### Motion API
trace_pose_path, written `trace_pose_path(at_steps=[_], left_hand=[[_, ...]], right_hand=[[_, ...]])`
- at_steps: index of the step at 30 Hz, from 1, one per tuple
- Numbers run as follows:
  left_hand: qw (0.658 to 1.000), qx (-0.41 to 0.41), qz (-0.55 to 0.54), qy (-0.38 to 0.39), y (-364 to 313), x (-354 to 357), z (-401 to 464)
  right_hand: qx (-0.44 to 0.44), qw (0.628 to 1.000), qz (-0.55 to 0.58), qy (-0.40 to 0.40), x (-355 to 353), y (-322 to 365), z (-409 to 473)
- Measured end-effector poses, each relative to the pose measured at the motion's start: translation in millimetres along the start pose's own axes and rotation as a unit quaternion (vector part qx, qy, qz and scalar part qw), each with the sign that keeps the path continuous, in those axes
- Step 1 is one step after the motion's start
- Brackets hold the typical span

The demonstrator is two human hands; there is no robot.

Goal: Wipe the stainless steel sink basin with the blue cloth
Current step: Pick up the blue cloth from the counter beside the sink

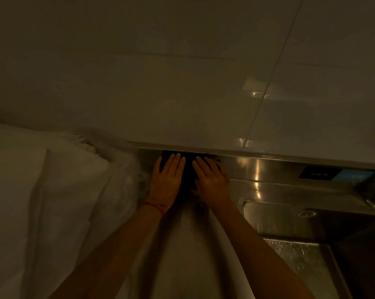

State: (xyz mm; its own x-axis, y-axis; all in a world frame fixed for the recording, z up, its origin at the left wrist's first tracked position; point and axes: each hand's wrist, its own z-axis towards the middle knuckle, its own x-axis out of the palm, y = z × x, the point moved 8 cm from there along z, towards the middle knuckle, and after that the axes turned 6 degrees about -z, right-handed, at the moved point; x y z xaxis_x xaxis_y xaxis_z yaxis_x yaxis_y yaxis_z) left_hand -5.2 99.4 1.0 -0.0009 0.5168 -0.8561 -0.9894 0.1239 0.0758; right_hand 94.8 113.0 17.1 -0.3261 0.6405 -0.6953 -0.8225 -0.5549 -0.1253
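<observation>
1. Head view: two hands, left hand (166, 180) and right hand (211, 182), fingers flat and spread, pressing one dark cloth (188, 167).
2. Cloth lies against the back wall; long axis undeterminable.
3. One sink (275, 219) at right.

Both arms are bare, no sleeves at all. The left hand (166, 180) has a thin red string bracelet (155, 206) round its wrist; the right hand (211, 182) wears nothing.

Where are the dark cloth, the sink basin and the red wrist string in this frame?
dark cloth (188, 167): head view, strip showing between the two hands.
sink basin (275, 216): head view, back wall below the rim.
red wrist string (155, 207): head view, on the left wrist.
</observation>
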Motion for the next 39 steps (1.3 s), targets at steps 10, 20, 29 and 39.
trace_pose_path(at_steps=[10,20,29,39], left_hand=[[0.999,0.025,-0.026,-0.04,-14.9,-26.2,6.3],[0.993,0.086,-0.056,-0.054,-43.8,-59.4,5.0],[0.984,0.128,-0.093,-0.082,-75.9,-85.8,-4.3],[0.965,0.188,-0.133,-0.125,-125.8,-110.9,-14.7]], right_hand=[[0.008,0.999,-0.026,-0.025,-37.8,-9.4,3.6],[0.038,0.998,-0.048,-0.025,-78.9,-18.3,-9.6],[0.065,0.994,-0.08,-0.034,-120.5,-26.1,-32.1],[0.123,0.986,-0.11,0.01,-167.9,-45.6,-68.3]])
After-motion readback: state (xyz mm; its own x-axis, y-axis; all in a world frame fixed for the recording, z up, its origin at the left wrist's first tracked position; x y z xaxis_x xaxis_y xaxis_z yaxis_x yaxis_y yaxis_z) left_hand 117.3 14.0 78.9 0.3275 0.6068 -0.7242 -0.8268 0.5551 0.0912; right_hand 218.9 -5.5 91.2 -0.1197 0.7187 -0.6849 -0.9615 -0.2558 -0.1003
